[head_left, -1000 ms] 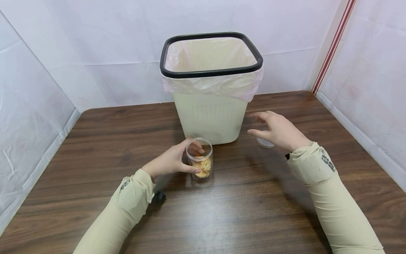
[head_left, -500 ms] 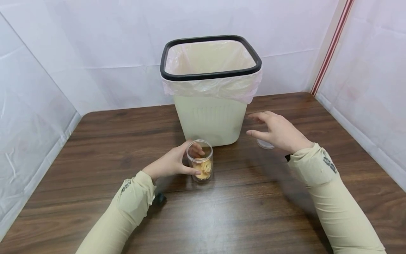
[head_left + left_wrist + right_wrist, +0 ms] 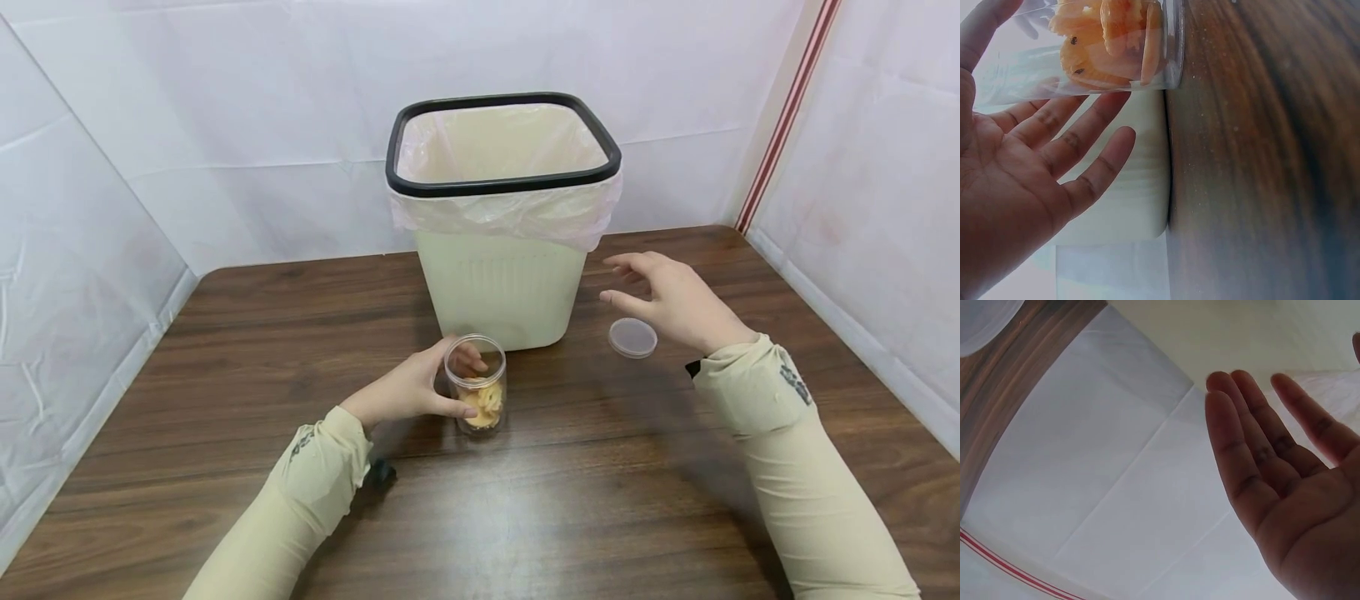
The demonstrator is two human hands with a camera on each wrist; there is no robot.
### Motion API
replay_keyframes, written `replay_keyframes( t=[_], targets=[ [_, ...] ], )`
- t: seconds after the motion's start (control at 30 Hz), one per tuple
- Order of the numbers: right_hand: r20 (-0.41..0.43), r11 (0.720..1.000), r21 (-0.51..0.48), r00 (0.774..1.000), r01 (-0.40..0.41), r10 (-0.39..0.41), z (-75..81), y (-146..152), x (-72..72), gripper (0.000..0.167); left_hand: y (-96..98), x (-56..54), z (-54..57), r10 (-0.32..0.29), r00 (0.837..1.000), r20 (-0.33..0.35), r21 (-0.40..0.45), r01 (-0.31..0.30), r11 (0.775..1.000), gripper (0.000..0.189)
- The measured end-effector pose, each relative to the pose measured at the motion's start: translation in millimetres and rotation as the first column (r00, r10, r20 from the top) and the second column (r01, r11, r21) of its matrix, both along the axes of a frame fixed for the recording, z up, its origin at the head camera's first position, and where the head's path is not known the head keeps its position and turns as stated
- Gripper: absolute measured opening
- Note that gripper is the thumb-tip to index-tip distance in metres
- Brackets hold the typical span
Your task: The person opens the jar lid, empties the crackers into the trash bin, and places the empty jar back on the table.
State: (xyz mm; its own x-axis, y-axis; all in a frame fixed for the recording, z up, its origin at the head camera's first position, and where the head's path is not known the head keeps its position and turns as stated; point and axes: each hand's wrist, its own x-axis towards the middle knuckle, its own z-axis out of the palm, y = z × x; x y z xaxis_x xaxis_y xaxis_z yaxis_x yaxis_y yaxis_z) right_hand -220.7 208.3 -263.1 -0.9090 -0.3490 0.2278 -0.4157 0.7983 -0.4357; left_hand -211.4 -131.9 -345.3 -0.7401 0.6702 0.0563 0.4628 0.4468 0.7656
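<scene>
A clear, open-topped jar stands on the table in the head view, with yellow-orange, cookie-like pieces in its lower part. My left hand holds the jar from its left side, thumb in front and fingers round the back. The left wrist view shows the little finger off the jar. A round clear lid lies flat on the table to the right. Above and just beyond it hovers my right hand, holding nothing, thumb apart from the loosely bent fingers.
Directly behind the jar is a cream bin with a black rim ring and a thin plastic liner. White sheeting hangs round the back and sides of the dark wooden table.
My right hand has moved up and to the right, uncovering more of the lid. The left hand stays on the jar. The whole head view has shifted slightly.
</scene>
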Motion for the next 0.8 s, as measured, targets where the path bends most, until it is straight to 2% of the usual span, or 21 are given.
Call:
replay_keyframes(
  t=[0.17, 0.37, 0.8],
  targets=[
    [-0.02, 0.997, -0.058, 0.998, 0.056, -0.058, 3.4, 3.0, -4.8, 0.052, -0.6, 0.3, -0.3, -0.005, 1.0, 0.005, -0.002, 0.005, 1.0, 0.066],
    [-0.014, 0.991, -0.108, 0.997, 0.078, -0.08, 6.6, 3.6, -7.1, 0.052, -0.7, 0.6, -0.6, -0.01, 1.0, 0.003, -0.007, 0.01, 1.0, 0.067],
    [-0.053, 0.991, -0.1, 0.994, 0.093, -0.098, 18.9, 5.0, -12.3, 0.053, -0.8, -0.8, -0.2, -0.017, 1.0, -0.005, 0.001, 0.017, 1.0, 0.067]
  ],
)
